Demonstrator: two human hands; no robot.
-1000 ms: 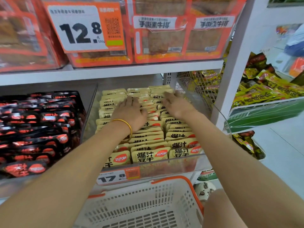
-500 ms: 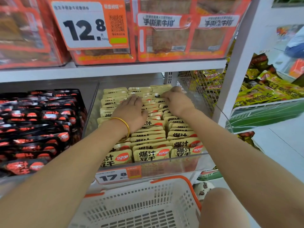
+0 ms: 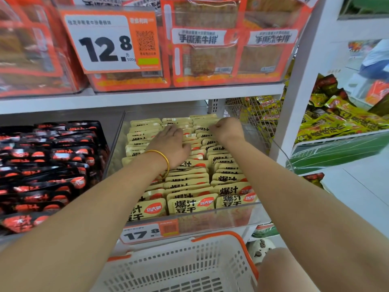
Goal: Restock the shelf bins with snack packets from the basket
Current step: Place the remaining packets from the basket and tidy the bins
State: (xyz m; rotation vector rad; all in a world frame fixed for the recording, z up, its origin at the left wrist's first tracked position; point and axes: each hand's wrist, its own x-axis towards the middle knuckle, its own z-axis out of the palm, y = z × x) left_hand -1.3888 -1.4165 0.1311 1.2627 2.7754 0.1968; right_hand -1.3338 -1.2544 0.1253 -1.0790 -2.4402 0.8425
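Rows of yellow snack packets [image 3: 190, 205] stand on edge in a clear shelf bin [image 3: 212, 220] on the lower shelf. My left hand [image 3: 171, 144], with a gold bangle at the wrist, lies flat on the packet tops in the middle row, fingers straight and pointing to the back. My right hand [image 3: 227, 129] is at the back of the right row, its fingers curled down over the packet tops there. The white basket [image 3: 242, 256] with an orange rim sits below the bin; its visible part shows no packets.
A bin of black-and-red packets [image 3: 48, 165] stands to the left. Orange boxed snacks [image 3: 210, 55] fill the shelf above. A wire basket [image 3: 255, 116] and a green bin [image 3: 336, 148] of yellow-green packets are to the right, past the white shelf post [image 3: 299, 91].
Both hands have slid further back along the packet rows. My right hand's fingers, flat a second ago, have curled over the rear packets.
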